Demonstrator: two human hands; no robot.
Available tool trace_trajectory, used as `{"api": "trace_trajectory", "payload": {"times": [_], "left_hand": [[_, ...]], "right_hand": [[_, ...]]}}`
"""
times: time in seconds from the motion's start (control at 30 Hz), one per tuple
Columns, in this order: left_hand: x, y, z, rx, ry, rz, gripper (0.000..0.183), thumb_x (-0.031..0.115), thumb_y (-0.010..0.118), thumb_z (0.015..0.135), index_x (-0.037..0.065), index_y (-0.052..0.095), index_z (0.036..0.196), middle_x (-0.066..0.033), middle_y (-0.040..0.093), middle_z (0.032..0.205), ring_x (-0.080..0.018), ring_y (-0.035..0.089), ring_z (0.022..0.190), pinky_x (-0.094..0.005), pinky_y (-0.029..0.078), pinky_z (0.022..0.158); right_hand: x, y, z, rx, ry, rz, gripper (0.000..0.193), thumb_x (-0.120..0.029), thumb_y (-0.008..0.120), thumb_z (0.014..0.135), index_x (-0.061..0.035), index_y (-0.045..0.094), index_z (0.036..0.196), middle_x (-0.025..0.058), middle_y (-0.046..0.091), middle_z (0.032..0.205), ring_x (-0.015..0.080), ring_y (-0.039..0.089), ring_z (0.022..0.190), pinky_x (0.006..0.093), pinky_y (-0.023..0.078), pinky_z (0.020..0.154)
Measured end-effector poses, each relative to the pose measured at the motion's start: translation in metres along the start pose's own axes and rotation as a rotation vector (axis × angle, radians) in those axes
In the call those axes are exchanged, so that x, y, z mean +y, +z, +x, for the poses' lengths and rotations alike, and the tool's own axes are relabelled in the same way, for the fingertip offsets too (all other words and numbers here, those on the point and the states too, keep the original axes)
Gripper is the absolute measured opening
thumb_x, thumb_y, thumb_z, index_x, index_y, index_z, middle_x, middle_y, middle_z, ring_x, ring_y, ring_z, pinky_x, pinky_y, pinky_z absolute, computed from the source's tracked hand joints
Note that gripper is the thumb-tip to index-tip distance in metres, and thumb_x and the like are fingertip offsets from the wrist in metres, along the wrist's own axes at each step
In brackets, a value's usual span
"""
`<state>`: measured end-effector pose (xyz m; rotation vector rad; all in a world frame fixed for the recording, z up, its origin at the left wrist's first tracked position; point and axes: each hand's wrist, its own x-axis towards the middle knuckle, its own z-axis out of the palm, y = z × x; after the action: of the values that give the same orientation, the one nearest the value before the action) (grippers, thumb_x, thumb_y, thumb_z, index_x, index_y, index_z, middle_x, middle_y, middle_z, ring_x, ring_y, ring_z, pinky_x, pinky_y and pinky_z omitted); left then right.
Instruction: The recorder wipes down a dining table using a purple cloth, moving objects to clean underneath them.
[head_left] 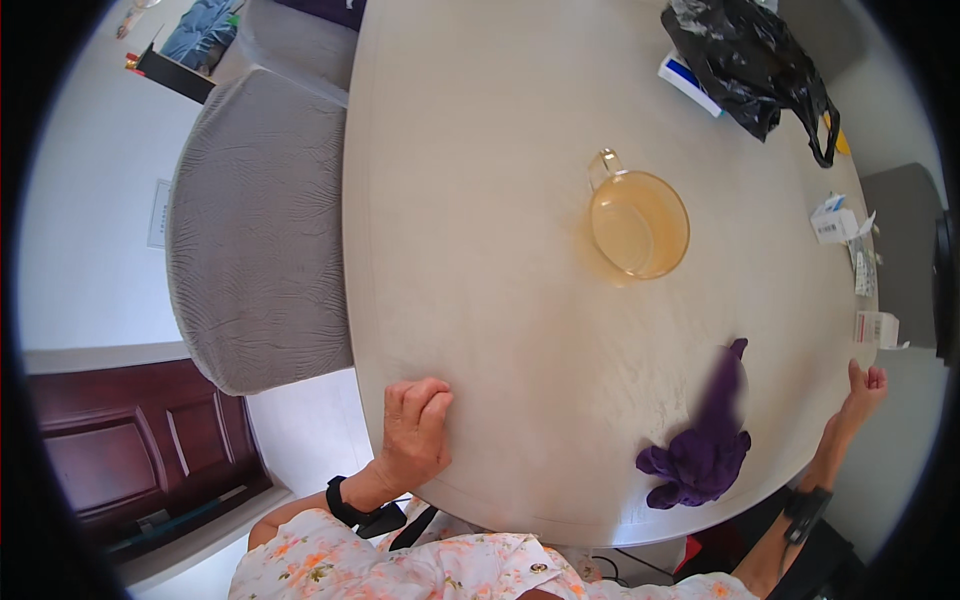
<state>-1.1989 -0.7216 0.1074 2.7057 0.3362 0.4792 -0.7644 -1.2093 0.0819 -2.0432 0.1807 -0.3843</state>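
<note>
My left hand (418,428) rests on the near left edge of the table (500,300), its fingers curled in and pressed together. No object shows in it. Past the table's right edge is my right hand (866,392), thumb apart from the bent fingers and nothing visible between them. A small white box (876,329) lies just beyond that hand. Between my hands, nearer the right one, a crumpled purple cloth (697,465) lies untouched on the table; its narrow upper part looks blurred. Farther off stands an amber glass mug (640,225), handle pointing away, apart from both hands.
A black plastic bag (755,65) sits at the far right, partly over a blue-and-white box (690,85). An opened white carton (833,222) and a blister pack (864,270) lie along the right edge. Grey covered chairs (265,235) stand against the table's left side.
</note>
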Motion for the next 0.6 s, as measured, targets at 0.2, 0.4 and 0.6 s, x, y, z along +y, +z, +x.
{"api": "trace_trajectory", "payload": {"times": [0.2, 0.4, 0.6], "left_hand": [[0.003, 0.002, 0.0, 0.008, 0.006, 0.015, 0.041, -0.009, 0.057, 0.063, -0.006, 0.055, 0.103, -0.0184, 0.056, 0.107, -0.0336, 0.052, 0.092, -0.0427, 0.042, 0.081], [0.0, -0.003, -0.003, 0.016, 0.0, -0.012, 0.04, -0.009, 0.057, 0.064, -0.006, 0.055, 0.103, -0.0179, 0.055, 0.107, -0.0325, 0.053, 0.092, -0.0421, 0.042, 0.079], [0.003, 0.0, 0.002, 0.001, 0.016, -0.037, 0.038, -0.009, 0.056, 0.065, -0.006, 0.055, 0.103, -0.0181, 0.055, 0.107, -0.0326, 0.053, 0.092, -0.0421, 0.042, 0.08]], "right_hand": [[-0.161, 0.083, -0.12, -0.316, -0.338, 0.027, 0.085, -0.025, 0.082, 0.075, -0.0003, 0.037, 0.143, 0.0159, 0.045, 0.141, 0.0268, 0.041, 0.132, 0.0404, 0.035, 0.108], [-0.238, 0.15, -0.185, -0.852, -0.527, 0.076, 0.109, -0.038, 0.086, 0.061, -0.0032, 0.031, 0.148, 0.0154, 0.038, 0.151, 0.0302, 0.036, 0.139, 0.0451, 0.031, 0.11], [-0.258, 0.188, -0.198, -0.956, -0.707, -0.008, 0.118, -0.015, 0.089, 0.053, -0.0015, 0.024, 0.15, 0.0193, 0.032, 0.152, 0.0335, 0.032, 0.141, 0.0458, 0.03, 0.113]]}}
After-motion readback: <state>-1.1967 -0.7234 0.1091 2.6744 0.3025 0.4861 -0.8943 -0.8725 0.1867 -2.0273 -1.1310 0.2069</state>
